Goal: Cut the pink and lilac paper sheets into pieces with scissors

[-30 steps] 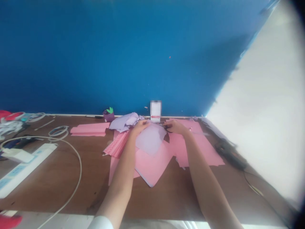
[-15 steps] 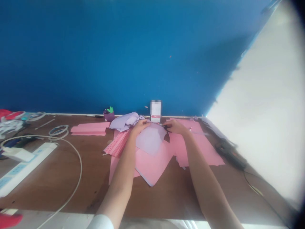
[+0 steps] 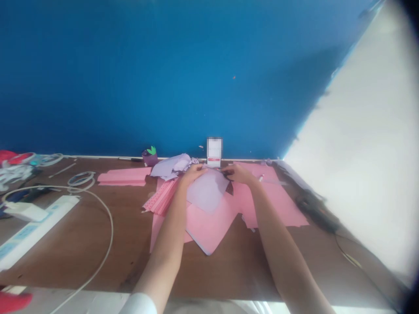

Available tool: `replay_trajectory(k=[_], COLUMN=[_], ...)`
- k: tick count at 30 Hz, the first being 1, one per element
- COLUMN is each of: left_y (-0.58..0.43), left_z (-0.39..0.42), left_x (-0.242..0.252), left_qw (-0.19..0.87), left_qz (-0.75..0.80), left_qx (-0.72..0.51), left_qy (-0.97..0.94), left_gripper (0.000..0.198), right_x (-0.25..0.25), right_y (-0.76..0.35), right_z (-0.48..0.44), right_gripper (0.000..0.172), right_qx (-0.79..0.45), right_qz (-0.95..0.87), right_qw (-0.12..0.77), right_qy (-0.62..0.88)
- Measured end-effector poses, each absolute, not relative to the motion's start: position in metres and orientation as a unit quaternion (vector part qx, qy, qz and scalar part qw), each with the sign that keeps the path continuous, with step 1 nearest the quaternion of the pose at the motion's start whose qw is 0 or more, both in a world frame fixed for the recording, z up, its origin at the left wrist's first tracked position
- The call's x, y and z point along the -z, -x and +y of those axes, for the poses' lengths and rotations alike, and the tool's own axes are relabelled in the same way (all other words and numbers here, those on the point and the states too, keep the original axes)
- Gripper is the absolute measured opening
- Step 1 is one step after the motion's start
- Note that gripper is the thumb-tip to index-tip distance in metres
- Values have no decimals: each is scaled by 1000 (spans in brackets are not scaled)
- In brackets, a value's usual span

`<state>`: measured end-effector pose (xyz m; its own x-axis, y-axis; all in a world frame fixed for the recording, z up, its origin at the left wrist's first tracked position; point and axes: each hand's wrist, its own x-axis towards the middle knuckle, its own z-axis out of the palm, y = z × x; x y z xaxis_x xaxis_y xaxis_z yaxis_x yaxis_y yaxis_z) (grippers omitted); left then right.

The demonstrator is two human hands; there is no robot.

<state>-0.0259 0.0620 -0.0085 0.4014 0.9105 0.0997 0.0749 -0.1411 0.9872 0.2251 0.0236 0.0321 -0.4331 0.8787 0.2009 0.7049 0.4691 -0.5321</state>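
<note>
A sheet of lavender paper point(image 3: 207, 192) lies at a slant over pink paper point(image 3: 212, 229) in the middle of the desk. At its upper left edge, my left hand point(image 3: 194, 173) is closed with the fingertips on the paper. My right hand point(image 3: 239, 173) is at the upper right edge, fingers curled round something small and dark that is too blurred to name. A dark patch point(image 3: 230, 188) shows below that hand, by the sheet's right corner. Just beyond both hands stands a phone point(image 3: 214, 153) with a lit screen.
Left of my arms are crumpled lavender paper point(image 3: 172, 166), pleated pink paper point(image 3: 162, 197), folded pink paper point(image 3: 124, 176) and a purple cup point(image 3: 149, 158). A white power strip point(image 3: 39, 229) and looping cable point(image 3: 109, 213) lie farther left. More pink paper point(image 3: 278, 205) is at right.
Both hands stay at the top edge of the lavender sheet. My right hand has shifted very slightly to the left; the papers look the same.
</note>
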Motion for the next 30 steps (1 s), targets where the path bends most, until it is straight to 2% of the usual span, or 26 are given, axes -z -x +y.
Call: replay_trajectory(k=[11, 22, 30], left_y=[25, 26, 26], left_z=[61, 65, 64], left_x=[9, 13, 11], left_qw=[542, 545, 551], left_qz=[384, 391, 378], left_qx=[-399, -407, -412], left_qy=[-632, -620, -620], left_gripper=[34, 41, 38], right_x=[-36, -22, -22], right_y=[-224, -239, -238], right_z=[20, 28, 30], right_gripper=[45, 42, 43], right_qx=[-199, -255, -225], right_qz=[-823, -806, -822], right_qw=[234, 251, 245], right_qy=[478, 472, 463])
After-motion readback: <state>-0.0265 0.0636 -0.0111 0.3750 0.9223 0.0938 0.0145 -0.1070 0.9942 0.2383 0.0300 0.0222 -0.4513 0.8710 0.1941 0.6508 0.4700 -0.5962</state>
